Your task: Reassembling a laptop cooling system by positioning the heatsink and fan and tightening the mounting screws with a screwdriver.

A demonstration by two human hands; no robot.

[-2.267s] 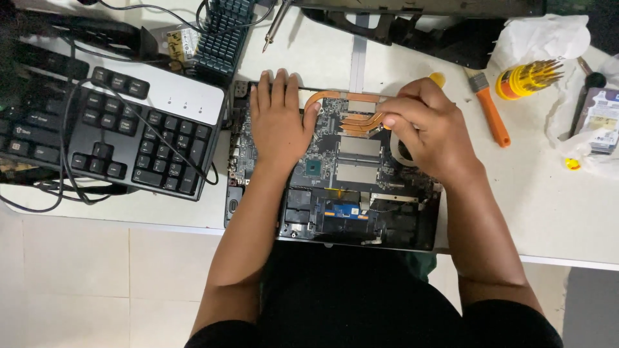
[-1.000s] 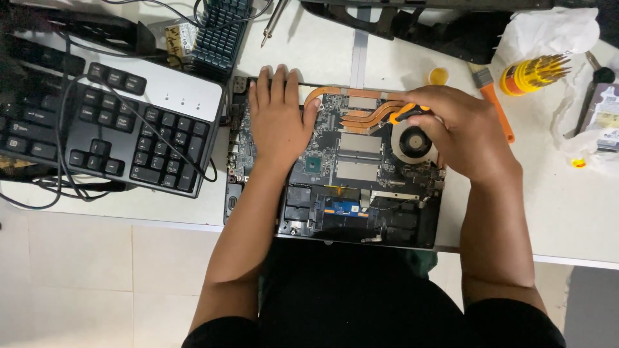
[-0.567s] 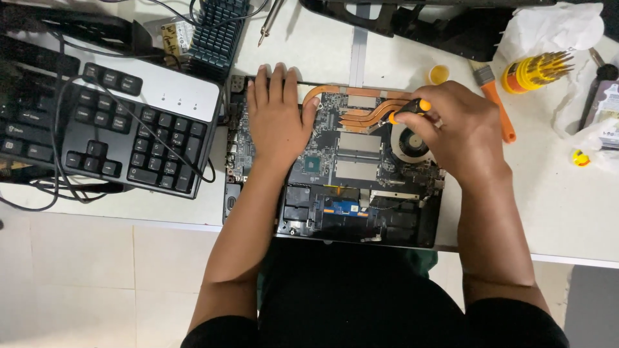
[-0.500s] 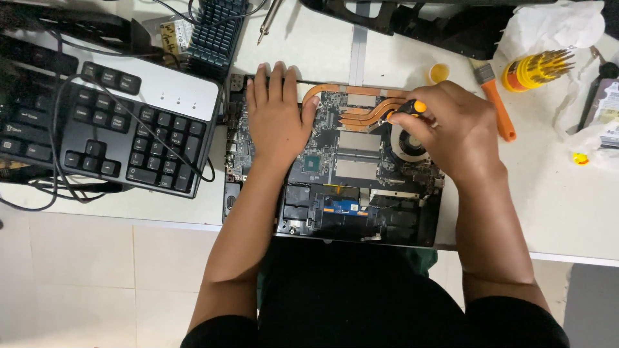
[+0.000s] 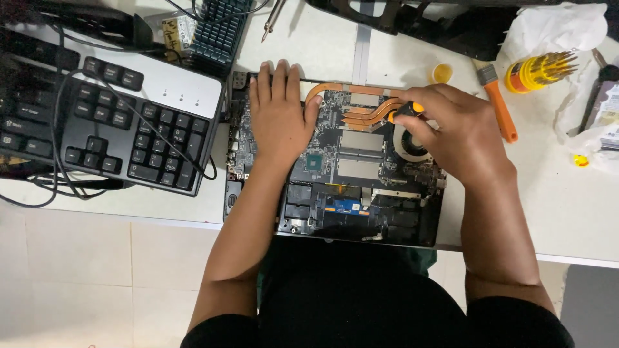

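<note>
An opened laptop (image 5: pixel 348 193) lies on the white table with its circuit board, copper heat pipes (image 5: pixel 361 113) and round fan (image 5: pixel 412 143) exposed. My left hand (image 5: pixel 278 113) lies flat, fingers together, on the board's left part. My right hand (image 5: pixel 454 132) is closed around a small screwdriver with a black and orange handle (image 5: pixel 406 111), held upright over the board between the heat pipes and the fan. The tip is hidden by my fingers.
A black and silver keyboard (image 5: pixel 109 122) with tangled cables sits at the left. At the right lie an orange-handled brush (image 5: pixel 498 106), a yellow holder of screwdriver bits (image 5: pixel 538 71), a small yellow cap (image 5: pixel 442 73) and white plastic wrapping (image 5: pixel 548 29). A ribbed heatsink (image 5: pixel 219 35) rests behind.
My right hand has shifted a little left and up over the fan, and the screwdriver's orange end now shows by the heat pipes. My left hand stays flat on the board.
</note>
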